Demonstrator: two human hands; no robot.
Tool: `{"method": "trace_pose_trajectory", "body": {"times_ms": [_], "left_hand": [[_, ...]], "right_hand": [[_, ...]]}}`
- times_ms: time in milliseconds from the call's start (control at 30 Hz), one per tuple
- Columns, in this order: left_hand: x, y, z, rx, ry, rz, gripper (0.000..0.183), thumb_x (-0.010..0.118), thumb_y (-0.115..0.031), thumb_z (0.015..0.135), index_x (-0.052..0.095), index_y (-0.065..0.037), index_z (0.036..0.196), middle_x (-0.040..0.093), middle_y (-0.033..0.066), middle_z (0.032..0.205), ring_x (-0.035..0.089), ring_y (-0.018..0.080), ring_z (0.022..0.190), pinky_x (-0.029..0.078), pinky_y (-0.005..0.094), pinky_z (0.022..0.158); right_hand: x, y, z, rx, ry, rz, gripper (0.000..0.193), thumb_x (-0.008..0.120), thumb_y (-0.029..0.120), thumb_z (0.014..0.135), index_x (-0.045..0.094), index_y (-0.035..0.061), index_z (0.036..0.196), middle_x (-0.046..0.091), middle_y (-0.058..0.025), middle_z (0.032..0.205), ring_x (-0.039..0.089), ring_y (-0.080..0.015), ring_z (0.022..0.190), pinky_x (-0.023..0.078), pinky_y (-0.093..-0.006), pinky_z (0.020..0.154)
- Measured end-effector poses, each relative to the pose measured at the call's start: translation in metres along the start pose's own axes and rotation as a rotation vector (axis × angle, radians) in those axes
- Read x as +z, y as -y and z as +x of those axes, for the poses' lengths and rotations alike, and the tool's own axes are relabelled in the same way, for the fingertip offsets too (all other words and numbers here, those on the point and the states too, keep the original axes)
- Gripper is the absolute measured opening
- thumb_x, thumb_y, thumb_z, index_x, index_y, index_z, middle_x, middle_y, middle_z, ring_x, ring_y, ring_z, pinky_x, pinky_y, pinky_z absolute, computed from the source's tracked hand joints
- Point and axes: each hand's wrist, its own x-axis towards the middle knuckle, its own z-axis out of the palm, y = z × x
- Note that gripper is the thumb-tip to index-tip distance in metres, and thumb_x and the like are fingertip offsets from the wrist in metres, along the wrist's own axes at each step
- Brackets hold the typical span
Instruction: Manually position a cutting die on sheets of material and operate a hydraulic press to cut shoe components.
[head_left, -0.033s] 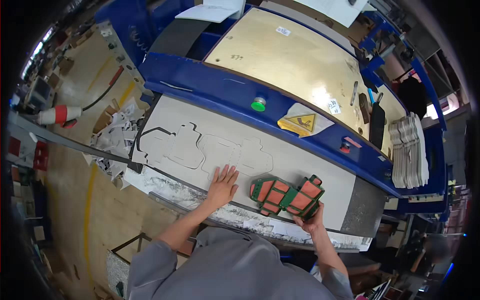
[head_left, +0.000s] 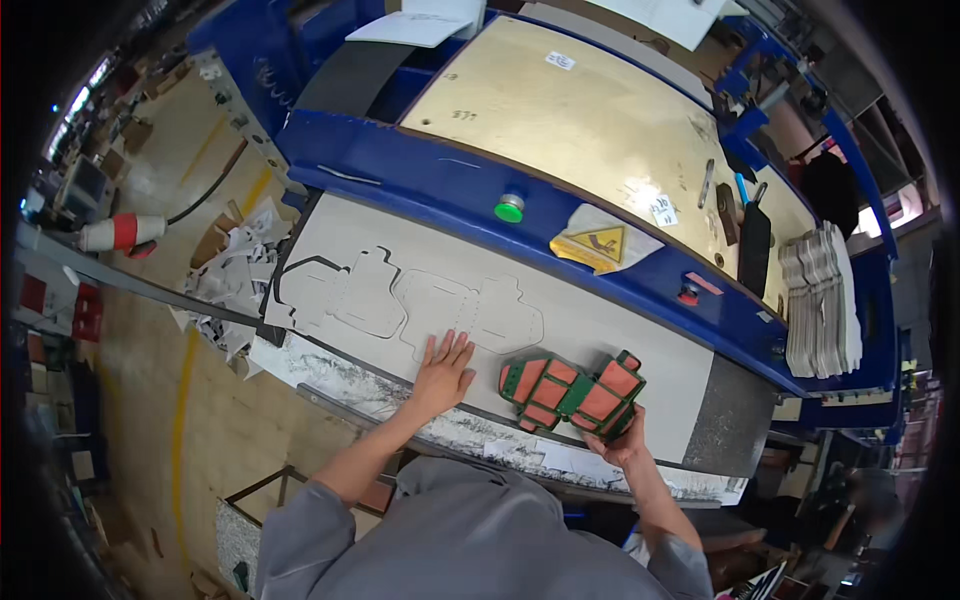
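Observation:
My left hand (head_left: 442, 378) lies flat on a pale grey cardboard sheet (head_left: 640, 345), fingers stretched out, at the lower edge of a cut outline (head_left: 512, 318). Left of that outline, another cut shape (head_left: 365, 300) has dark gaps along its edges. A cutting die (head_left: 578, 390), green with red-orange pads, rests on or just over the right part of the sheet. Gripping its lower right end is my right hand (head_left: 622, 440), its thumb and fingers partly hidden by the die.
Behind the sheet runs a blue machine beam (head_left: 440, 160) with a green button (head_left: 509, 208) and a yellow warning sign (head_left: 596, 243). A stack of cut card pieces (head_left: 818, 300) stands at right. Paper scraps (head_left: 235, 270) are heaped at left, near a red-and-white plug (head_left: 122, 233).

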Motion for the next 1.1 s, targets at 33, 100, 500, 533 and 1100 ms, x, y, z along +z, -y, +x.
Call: {"method": "trace_pose_trajectory", "body": {"times_ms": [33, 100, 500, 533, 1100], "left_hand": [[0.001, -0.004, -0.003, -0.068, 0.058, -0.031, 0.059, 0.055, -0.038, 0.091, 0.047, -0.003, 0.138, 0.038, 0.015, 0.15, 0.026, 0.0332, 0.143, 0.011, 0.054, 0.117], [-0.005, -0.013, 0.005, -0.118, 0.106, -0.13, 0.07, 0.063, -0.046, 0.084, 0.046, -0.005, 0.139, 0.031, 0.0164, 0.154, 0.019, 0.0348, 0.146, 0.009, 0.056, 0.117], [0.02, -0.042, 0.039, -0.075, 0.031, -0.268, 0.09, 0.09, -0.043, 0.048, 0.06, -0.019, 0.129, 0.023, 0.0108, 0.158, 0.011, 0.0346, 0.148, 0.007, 0.0555, 0.117], [0.019, -0.043, 0.037, -0.066, 0.038, -0.274, 0.09, 0.09, -0.043, 0.048, 0.06, -0.019, 0.129, 0.023, 0.0108, 0.158, 0.011, 0.0346, 0.148, 0.007, 0.0555, 0.117], [0.017, -0.036, 0.028, -0.026, -0.016, -0.298, 0.079, 0.087, -0.043, 0.055, 0.061, -0.015, 0.124, 0.031, 0.0061, 0.156, 0.013, 0.0301, 0.148, 0.003, 0.0534, 0.119]], "right_hand": [[-0.012, 0.005, 0.008, 0.103, -0.012, 0.002, 0.082, 0.036, 0.074, 0.083, 0.052, 0.009, 0.13, 0.064, -0.014, 0.116, 0.064, -0.0381, 0.101, 0.057, -0.0479, 0.08], [-0.039, 0.007, 0.014, 0.164, -0.039, -0.085, 0.084, 0.037, 0.076, 0.083, 0.052, 0.0039, 0.125, 0.065, -0.0164, 0.105, 0.066, -0.0376, 0.097, 0.058, -0.0469, 0.079], [-0.08, 0.016, 0.016, -1.23, -0.304, -1.481, 0.079, 0.091, 0.021, 0.055, 0.056, 0.0093, 0.126, 0.053, -0.0105, 0.1, 0.051, -0.0294, 0.094, 0.044, -0.0414, 0.082], [-0.08, 0.014, 0.019, -1.226, -0.318, -1.478, 0.079, 0.091, 0.021, 0.055, 0.056, 0.0093, 0.126, 0.053, -0.0105, 0.1, 0.051, -0.0294, 0.094, 0.044, -0.0414, 0.082], [-0.086, -0.014, 0.039, -1.201, -0.425, -1.311, 0.07, 0.082, 0.011, 0.066, 0.051, 0.0004, 0.127, 0.045, -0.0126, 0.111, 0.042, -0.0316, 0.107, 0.035, -0.0385, 0.094]]}}
